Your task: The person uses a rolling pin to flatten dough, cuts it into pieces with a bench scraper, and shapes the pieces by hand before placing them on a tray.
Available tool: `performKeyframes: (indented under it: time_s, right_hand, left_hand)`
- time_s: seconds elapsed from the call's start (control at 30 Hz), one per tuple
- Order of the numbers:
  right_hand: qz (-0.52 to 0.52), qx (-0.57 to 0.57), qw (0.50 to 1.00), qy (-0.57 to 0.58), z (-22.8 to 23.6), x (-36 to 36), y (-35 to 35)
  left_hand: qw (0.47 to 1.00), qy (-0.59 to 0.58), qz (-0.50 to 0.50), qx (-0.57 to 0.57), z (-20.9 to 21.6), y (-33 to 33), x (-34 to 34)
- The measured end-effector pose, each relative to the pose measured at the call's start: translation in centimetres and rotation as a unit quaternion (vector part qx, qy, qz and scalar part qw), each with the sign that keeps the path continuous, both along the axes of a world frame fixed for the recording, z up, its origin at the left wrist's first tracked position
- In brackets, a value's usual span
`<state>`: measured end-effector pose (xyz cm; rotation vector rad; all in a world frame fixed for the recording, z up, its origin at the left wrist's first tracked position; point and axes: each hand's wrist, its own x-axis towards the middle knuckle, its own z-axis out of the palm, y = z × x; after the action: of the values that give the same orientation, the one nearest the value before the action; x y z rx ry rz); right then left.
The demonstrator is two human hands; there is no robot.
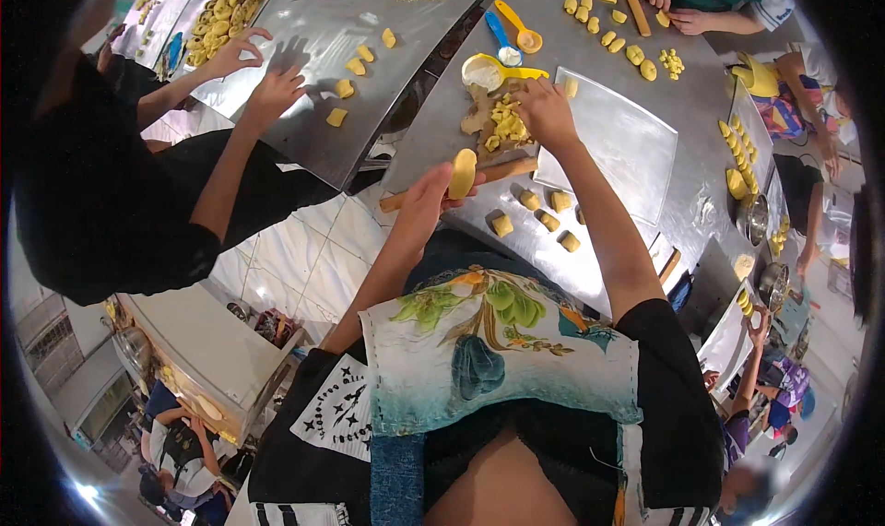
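Bright light glares off the metal desk (433, 139) and tray (627, 148), a lamp (88, 493) flares lower left, and curved edges blacken.

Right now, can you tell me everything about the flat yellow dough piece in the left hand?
The dough piece is a smooth, soft-looking yellow oval with rounded ends. The left hand holds it, its long side running nearly up and down in the picture, near the wooden rolling pin. The right hand is apart from it.
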<state>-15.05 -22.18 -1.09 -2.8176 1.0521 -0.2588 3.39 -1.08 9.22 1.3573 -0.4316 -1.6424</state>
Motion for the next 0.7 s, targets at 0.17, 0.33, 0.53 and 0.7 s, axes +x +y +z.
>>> performKeyframes:
  time_s: [0.17, 0.33, 0.53, 0.7]
  right_hand:
    - [0.015, -0.008, 1.000, -0.010, -0.2, 0.4, -0.3]
    - [0.022, -0.016, 1.000, 0.008, -0.2, 0.4, -0.6]
    - [-0.064, 0.005, 0.994, -0.093, 4.9, 0.6, 2.1]
    - [-0.141, 0.406, 0.844, -0.322, 13.5, 1.2, 9.0]
  left_hand:
    - [0.999, 0.024, 0.019, 0.013, -0.3, -0.7, -0.2]
    - [0.998, -0.006, -0.034, -0.051, -1.3, -1.0, 0.2]
    - [0.999, 0.012, 0.009, -0.050, -1.6, -1.1, 0.1]
    - [0.999, 0.015, 0.030, -0.003, -0.5, -1.8, -0.8]
